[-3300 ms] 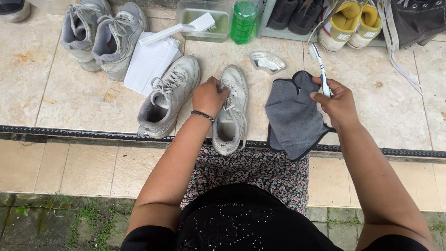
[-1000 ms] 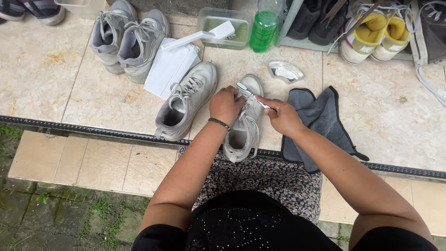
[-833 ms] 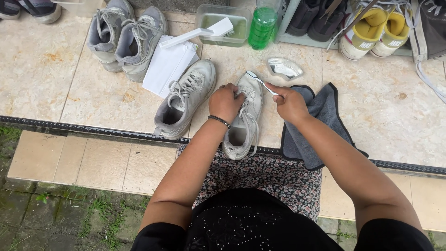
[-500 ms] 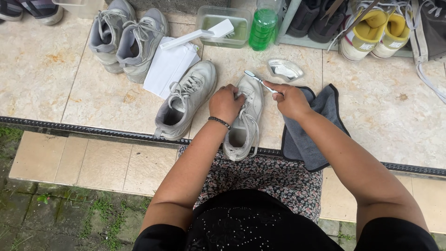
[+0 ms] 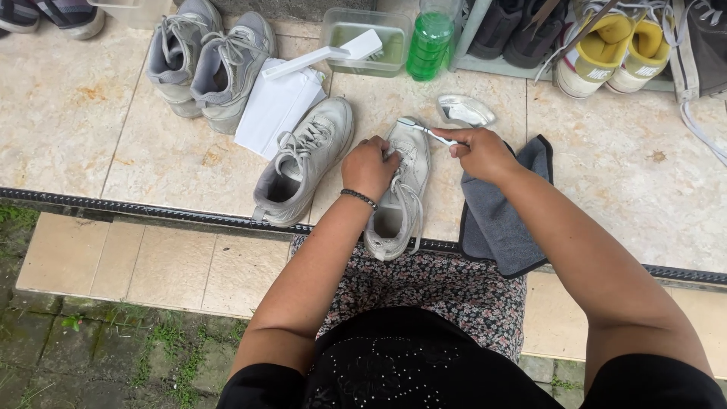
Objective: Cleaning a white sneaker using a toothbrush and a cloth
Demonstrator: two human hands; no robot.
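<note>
— Pale stone tiles (image 5: 98,113) run across the far part of the scene, edged near the person by a dark drain grate (image 5: 113,204). What has changed lately?

— A few seconds back the right hand held the brush out over the dark grey cloth (image 5: 500,212), well right of the shoe. It has since come in to the toe. Over the last half second almost nothing has shifted.

— How are the arms set?

— Both reach away from the body over a flowered lap. The left forearm runs straight up to the shoe, a dark bead bracelet (image 5: 358,197) at its wrist. The right arm comes in from the near right, crossing the cloth.

— And the hands?

— The left hand (image 5: 369,165) is curled shut over the laces of the worn white lace-up sneaker (image 5: 397,189), pressing it to the tile. The right hand (image 5: 478,151) pinches closed on the small white-handled brush (image 5: 425,131), whose head touches the sneaker's toe.

— Where does that sneaker lie?

— Toe pointing far, heel at the grate, between its matching white sneaker (image 5: 303,170) on the left and the cloth on the right. Farther off stand a clear tub (image 5: 366,43) with a white scrubbing brush (image 5: 322,57) across it and a green bottle (image 5: 429,45).
</note>
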